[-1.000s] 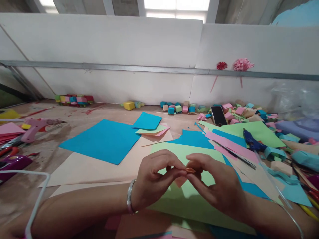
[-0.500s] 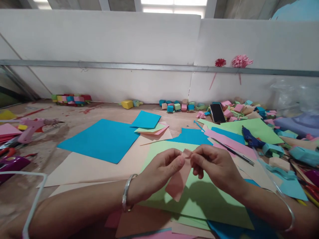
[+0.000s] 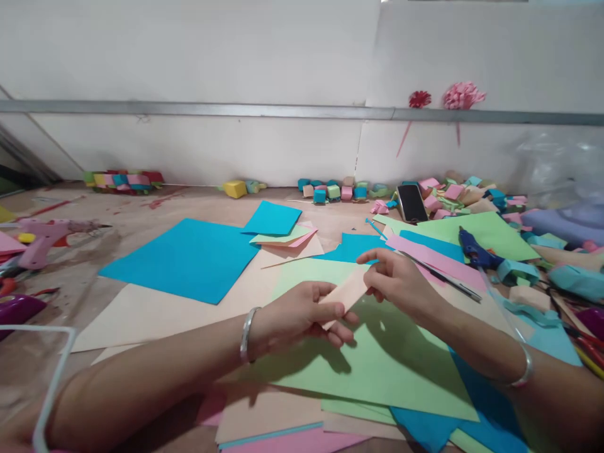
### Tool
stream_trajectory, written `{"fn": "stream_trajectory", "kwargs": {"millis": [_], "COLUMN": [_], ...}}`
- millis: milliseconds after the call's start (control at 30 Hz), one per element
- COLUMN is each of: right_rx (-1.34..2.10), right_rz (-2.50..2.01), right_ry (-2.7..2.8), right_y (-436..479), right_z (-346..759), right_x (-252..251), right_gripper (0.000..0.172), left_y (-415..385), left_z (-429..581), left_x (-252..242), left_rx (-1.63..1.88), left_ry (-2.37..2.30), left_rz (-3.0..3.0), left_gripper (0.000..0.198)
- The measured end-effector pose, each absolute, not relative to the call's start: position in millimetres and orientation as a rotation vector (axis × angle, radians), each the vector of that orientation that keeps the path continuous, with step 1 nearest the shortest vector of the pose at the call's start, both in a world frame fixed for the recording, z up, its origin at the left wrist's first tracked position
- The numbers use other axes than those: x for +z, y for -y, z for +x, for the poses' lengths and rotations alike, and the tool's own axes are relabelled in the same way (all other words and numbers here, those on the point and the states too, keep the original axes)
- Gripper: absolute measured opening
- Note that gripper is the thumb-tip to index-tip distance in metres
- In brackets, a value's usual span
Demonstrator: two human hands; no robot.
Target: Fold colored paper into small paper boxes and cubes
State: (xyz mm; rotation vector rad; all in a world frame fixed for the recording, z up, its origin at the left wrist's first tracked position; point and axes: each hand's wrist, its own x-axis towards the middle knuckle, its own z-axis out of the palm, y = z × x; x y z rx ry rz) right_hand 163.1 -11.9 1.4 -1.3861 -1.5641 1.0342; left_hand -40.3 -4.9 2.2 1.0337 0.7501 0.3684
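A small peach paper strip (image 3: 348,290) is held between both hands above a light green paper sheet (image 3: 377,371). My left hand (image 3: 311,314) pinches its lower left end, thumb on top and fingers beneath. At the strip's upper right end, my right hand (image 3: 394,280) grips with thumb and fingertips, its index finger raised a little. Blue paper (image 3: 189,258) and peach sheets (image 3: 155,321) lie to the left of the hands. Past the right hand are a pink strip (image 3: 438,258) and a dark pen-like tool (image 3: 443,277).
A pink glue gun (image 3: 42,242) lies at far left, a dark blue glue gun (image 3: 476,248) at right. Folded paper cubes (image 3: 333,192) line the wall. A phone (image 3: 412,202) rests beside a heap of paper pieces (image 3: 457,195). A white wire frame (image 3: 61,377) stands at lower left.
The peach strip has swung from hanging downward to lying slanted between the hands. My left fingers have moved under it, and the right hand has shifted slightly up. The view has tilted down.
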Motion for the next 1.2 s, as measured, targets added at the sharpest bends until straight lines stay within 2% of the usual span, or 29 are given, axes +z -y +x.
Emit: {"fn": "stream_trajectory", "kwargs": {"millis": [200,333,533,767,867,1000,1100,1200], "right_rx": [0.794,0.582,0.438,0.21,-0.013,-0.425,-0.507,-0.556], "right_rz": [-1.516,-1.564,-1.604,-1.719,-1.756,-1.507,-1.171,-1.056], "right_ry": [1.832,2.014,2.147,2.305,2.442,2.581,2.638,2.646], "right_y": [-6.2,-7.1,-4.0,-3.1,0.8,6.8,6.3,3.4], "right_z": [176.0,175.6,171.4,166.5,166.2,165.1,164.1,164.3], "right_x": [-16.8,-24.3,-31.1,-32.6,-28.9,-29.0,-33.2,-36.7], "right_gripper": [0.002,0.007,0.01,0.017,0.019,0.021,0.023,0.023], "left_y": [-11.6,-17.7,-22.8,-22.7,-26.5,-27.9,-26.2,-25.9], "left_z": [-35.0,-38.1,-46.0,-46.8,-46.6,-46.5,-46.9,-48.3], "left_x": [-2.9,-12.4,-21.7,-19.4,-19.9,-21.9,-23.6,-23.5], "left_rx": [0.67,0.63,0.624,0.371,0.339,0.344,0.32,0.322], "left_ry": [-1.078,-1.101,-1.144,-1.216,-1.149,-1.103,-1.081,-1.045], "left_rz": [1.322,1.622,2.253,2.658,2.773,2.877,2.936,2.985], "left_gripper": [0.018,0.001,0.015,0.012,0.014,0.019,0.022,0.02]}}
